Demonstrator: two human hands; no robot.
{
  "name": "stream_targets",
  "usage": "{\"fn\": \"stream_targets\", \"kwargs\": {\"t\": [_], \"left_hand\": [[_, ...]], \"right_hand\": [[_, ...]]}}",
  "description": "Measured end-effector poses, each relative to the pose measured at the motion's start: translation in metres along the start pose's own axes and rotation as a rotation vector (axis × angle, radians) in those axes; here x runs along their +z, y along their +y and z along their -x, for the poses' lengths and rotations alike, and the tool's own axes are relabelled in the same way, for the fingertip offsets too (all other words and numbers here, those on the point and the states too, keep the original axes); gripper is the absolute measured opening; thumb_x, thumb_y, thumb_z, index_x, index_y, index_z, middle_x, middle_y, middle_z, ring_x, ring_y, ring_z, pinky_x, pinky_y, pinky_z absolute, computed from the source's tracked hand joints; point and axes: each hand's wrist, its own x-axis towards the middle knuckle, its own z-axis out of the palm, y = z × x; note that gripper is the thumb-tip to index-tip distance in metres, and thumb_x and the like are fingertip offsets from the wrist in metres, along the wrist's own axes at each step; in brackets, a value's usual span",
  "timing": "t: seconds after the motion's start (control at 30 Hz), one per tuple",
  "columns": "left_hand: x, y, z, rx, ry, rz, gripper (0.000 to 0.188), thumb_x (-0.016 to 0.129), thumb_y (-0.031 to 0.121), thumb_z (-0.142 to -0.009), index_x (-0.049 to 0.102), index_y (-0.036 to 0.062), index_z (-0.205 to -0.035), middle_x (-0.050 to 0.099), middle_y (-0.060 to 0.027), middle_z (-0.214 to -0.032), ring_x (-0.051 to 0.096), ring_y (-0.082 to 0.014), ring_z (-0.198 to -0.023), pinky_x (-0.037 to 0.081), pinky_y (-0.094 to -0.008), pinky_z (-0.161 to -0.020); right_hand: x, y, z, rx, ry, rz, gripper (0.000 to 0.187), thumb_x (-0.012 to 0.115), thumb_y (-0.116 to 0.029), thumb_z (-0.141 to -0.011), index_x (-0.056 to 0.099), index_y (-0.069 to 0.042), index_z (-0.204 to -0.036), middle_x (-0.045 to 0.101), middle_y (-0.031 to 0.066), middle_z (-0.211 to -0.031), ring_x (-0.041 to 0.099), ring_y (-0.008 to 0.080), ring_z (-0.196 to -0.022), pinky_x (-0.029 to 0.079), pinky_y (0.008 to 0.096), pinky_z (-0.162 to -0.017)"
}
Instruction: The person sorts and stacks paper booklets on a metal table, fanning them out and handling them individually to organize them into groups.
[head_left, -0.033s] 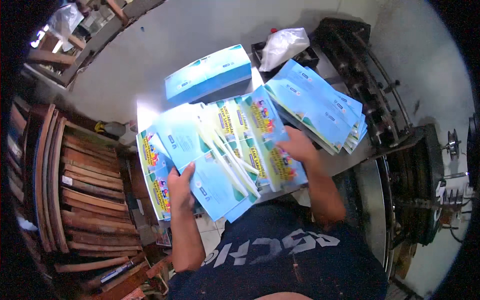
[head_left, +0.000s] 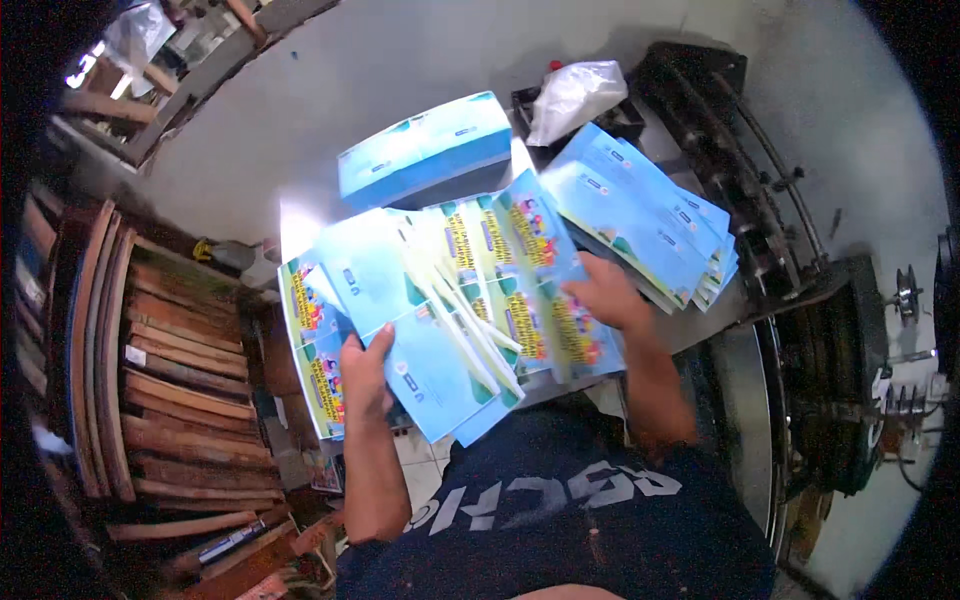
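Observation:
My left hand [head_left: 367, 370] is closed on the left edge of a fanned batch of printed cover sheets [head_left: 420, 375], thumb on top of a light-blue face. More of these sheets stand loosely apart across the middle, showing yellow, green and blue fronts with cartoon figures. At the right end of the batch, my right hand [head_left: 608, 290] grips a printed cover sheet [head_left: 530, 235], its fingers partly hidden and slightly blurred. Beneath the left hand, another colourful printed sheet [head_left: 322, 385] shows its front.
A neat block of blue covers [head_left: 425, 150] stands behind the batch. To the right lies a fanned pile of blue covers [head_left: 640, 215]. A clear plastic bag [head_left: 577, 100] rests on a dark tray behind it. Dark machinery [head_left: 730, 170] stands at right, a rack of wooden strips [head_left: 190, 380] at left.
The surroundings sit slightly further right in the picture. My hands and the sheets keep nearly the same positions.

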Motion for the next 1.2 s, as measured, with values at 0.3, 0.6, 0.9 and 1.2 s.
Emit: {"fn": "stream_targets", "kwargs": {"t": [0.3, 0.6, 0.9, 1.2], "left_hand": [[0.023, -0.009, -0.005, 0.154, -0.018, 0.077, 0.039, 0.058, 0.009, -0.095, 0.046, -0.0032, -0.13, 0.062, -0.0154, -0.116, 0.065, -0.0258, -0.098, 0.054, -0.0385, -0.088], [0.046, -0.023, -0.01, 0.112, -0.235, 0.353, 0.046, 0.059, 0.024, -0.097, 0.043, 0.0019, -0.134, 0.059, -0.0155, -0.124, 0.061, -0.0302, -0.11, 0.052, -0.0465, -0.094], [0.123, -0.015, 0.03, 0.592, -0.608, -0.112, 0.078, 0.085, 0.007, -0.073, 0.039, 0.0004, -0.135, 0.058, -0.0144, -0.123, 0.059, -0.0246, -0.112, 0.049, -0.0386, -0.094], [0.147, -0.083, 0.023, 0.321, -0.879, -0.146, 0.086, 0.084, 0.014, -0.074, 0.033, 0.0034, -0.141, 0.053, -0.0137, -0.127, 0.053, -0.0237, -0.119, 0.042, -0.0366, -0.102]], "right_hand": [[0.035, -0.153, 0.054, -0.183, 0.182, 0.208, 0.048, 0.048, -0.008, -0.092, 0.04, 0.002, -0.137, 0.05, 0.0268, -0.12, 0.056, 0.0446, -0.104, 0.047, 0.049, -0.092], [0.06, -0.131, 0.053, -0.524, -0.045, 0.306, 0.08, 0.08, -0.024, -0.077, 0.039, 0.003, -0.14, 0.044, 0.0251, -0.133, 0.052, 0.0391, -0.12, 0.044, 0.0426, -0.101], [-0.009, -0.085, 0.094, -0.009, 0.219, -0.636, 0.072, 0.081, -0.003, -0.072, 0.047, -0.003, -0.136, 0.056, 0.0119, -0.131, 0.053, 0.0246, -0.122, 0.042, 0.0409, -0.104], [-0.016, 0.039, 0.132, -0.188, 0.384, -0.137, 0.064, 0.074, -0.02, -0.084, 0.044, -0.007, -0.139, 0.062, 0.0148, -0.119, 0.06, 0.0253, -0.108, 0.049, 0.0413, -0.093]]}}
